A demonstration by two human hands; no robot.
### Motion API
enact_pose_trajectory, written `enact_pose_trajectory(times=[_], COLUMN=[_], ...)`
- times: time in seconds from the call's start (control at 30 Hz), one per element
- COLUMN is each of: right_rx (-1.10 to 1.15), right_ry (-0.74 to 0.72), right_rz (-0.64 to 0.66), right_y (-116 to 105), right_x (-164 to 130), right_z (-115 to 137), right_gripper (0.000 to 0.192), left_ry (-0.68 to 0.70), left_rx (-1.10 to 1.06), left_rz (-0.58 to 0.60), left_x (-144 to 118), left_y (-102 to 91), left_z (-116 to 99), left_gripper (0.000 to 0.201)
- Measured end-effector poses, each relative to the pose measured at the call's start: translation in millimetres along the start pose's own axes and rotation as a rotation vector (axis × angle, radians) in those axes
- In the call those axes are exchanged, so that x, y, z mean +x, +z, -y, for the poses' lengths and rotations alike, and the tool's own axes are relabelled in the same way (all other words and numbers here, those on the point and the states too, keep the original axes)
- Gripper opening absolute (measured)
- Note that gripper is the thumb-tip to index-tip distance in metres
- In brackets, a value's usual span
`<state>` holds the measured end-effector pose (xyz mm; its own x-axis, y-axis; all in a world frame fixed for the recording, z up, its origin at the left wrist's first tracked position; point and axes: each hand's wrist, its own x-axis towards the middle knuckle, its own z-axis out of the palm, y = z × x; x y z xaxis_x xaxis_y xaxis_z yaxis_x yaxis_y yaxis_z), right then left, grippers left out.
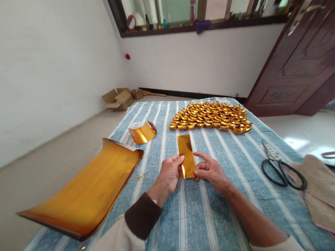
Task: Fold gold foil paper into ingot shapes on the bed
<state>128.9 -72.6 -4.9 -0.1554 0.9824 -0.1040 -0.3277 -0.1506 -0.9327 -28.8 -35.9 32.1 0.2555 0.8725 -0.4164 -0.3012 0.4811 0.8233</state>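
Note:
A narrow strip of gold foil paper (186, 155) lies lengthwise on the blue striped cloth (199, 216). My left hand (169, 174) pinches the strip's near left edge. My right hand (210, 170) holds the near right edge, fingers curled over it. Beyond the strip, many folded gold paper ingots (210, 117) are packed in rows. A big curled stack of gold sheets (86, 190) rests at the left, and a smaller curled gold piece (143, 133) sits behind it.
Black-handled scissors (281, 167) lie on the cloth at the right, beside a woven straw fan (320, 195). Open cardboard boxes (120, 98) stand on the floor by the far wall. A dark wooden door (300, 59) is at the right.

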Motion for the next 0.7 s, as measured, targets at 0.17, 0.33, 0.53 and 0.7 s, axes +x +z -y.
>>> enact_pose_trajectory(times=[0.17,0.33,0.53,0.7], right_rx=[-0.018,-0.072,-0.060,-0.049], right_ry=[0.004,0.016,0.043,0.065], right_rz=[0.027,0.045,0.088,0.116], right_y=[-2.8,-5.2,-5.9,-5.1], right_x=[-0.6,-1.9,-2.9,-4.6], right_z=[0.6,1.8,2.9,5.7], right_gripper=[0.063,0.057,0.055,0.053], left_ry=[0.007,0.000,0.013,0.034], left_rx=[-0.025,-0.021,-0.035,-0.022], left_rz=[-0.011,-0.038,-0.087,-0.136], left_x=[-4.0,-3.6,1.3,6.6], left_y=[3.4,3.7,-2.2,-4.9], left_z=[1.2,3.0,-1.8,-10.3], left_gripper=[0.007,0.006,0.004,0.002])
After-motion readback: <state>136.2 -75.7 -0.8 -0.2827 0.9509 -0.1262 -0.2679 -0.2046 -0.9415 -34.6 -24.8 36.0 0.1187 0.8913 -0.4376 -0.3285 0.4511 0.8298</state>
